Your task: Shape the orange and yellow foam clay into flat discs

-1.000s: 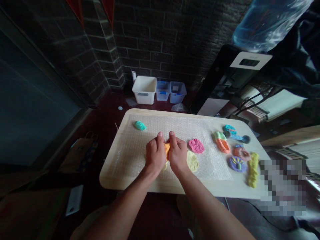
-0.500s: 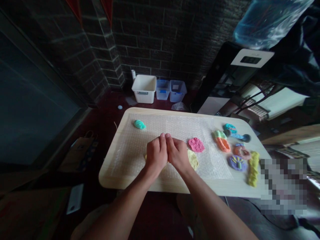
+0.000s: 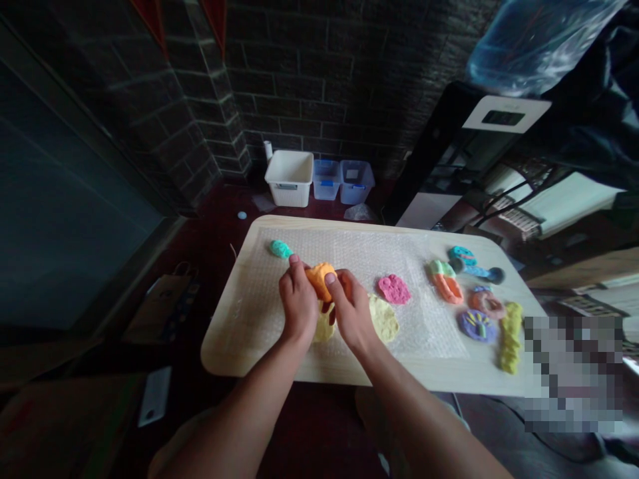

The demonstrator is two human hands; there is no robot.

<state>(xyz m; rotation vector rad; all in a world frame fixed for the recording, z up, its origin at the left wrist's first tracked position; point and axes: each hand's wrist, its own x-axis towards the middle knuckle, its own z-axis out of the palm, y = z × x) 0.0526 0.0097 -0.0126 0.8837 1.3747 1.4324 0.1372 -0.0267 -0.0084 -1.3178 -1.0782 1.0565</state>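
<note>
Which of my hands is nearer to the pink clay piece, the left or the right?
The right. Your right hand is a little left of the pink clay piece; your left hand is farther left, past the right one.

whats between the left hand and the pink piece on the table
In the head view, the orange lump and then the right hand lie between the left hand and the pink piece.

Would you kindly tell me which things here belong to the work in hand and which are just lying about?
In the work:
left hand and right hand, both on the orange clay
bubble wrap spread beneath
probably the yellow clay, pink clay and green clay

Lying about, it seems:
purple disc
yellow-green strip
white bin
paper bag
</note>
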